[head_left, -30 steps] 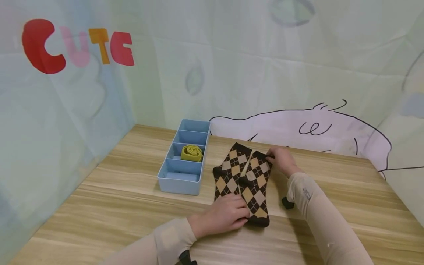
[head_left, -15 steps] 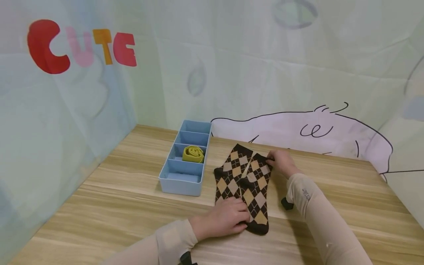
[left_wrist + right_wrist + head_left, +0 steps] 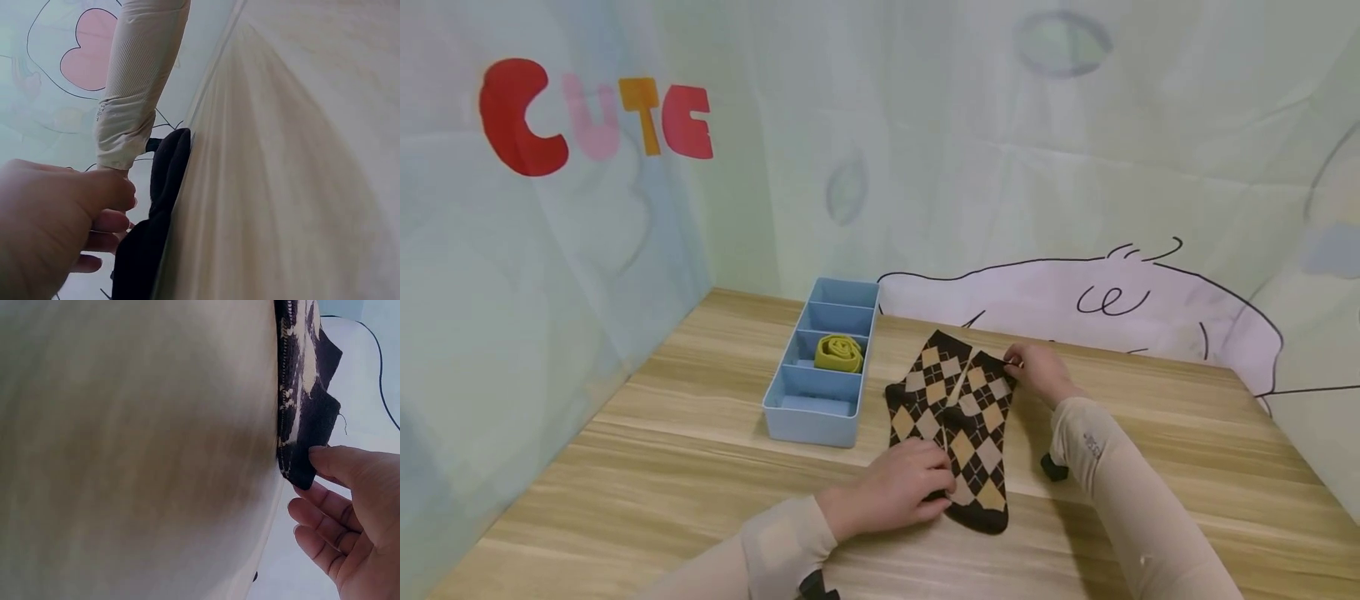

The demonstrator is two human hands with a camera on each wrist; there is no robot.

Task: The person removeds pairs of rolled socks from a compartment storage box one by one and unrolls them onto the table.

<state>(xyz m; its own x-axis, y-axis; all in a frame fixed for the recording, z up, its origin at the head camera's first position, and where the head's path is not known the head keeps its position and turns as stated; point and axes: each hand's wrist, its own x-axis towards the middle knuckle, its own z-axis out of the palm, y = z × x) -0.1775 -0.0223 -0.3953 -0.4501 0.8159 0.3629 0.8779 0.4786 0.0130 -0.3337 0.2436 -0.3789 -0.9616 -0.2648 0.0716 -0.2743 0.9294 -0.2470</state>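
Two black socks with tan and beige diamonds lie side by side on the table, a left sock (image 3: 917,400) and a right sock (image 3: 981,433). My right hand (image 3: 1041,371) pinches the right sock's black cuff (image 3: 312,434) by its outer corner, thumb on top. Over the foot end of the left sock is my left hand (image 3: 898,487), hiding most of its toe. Its fingers are loosely bent, with the fingertips at the edge between the socks. In the left wrist view this hand (image 3: 56,225) is beside the black toes (image 3: 147,250).
A blue divided box (image 3: 812,427) stands left of the socks, with a rolled yellow-green sock-like bundle (image 3: 840,354) in one compartment. The wooden table (image 3: 662,467) meets printed cloth walls (image 3: 955,167) at the back and left.
My left hand has shifted slightly left, off the right sock's edge. The right sock's toe now reaches further toward me. My right hand keeps its place at the cuff.
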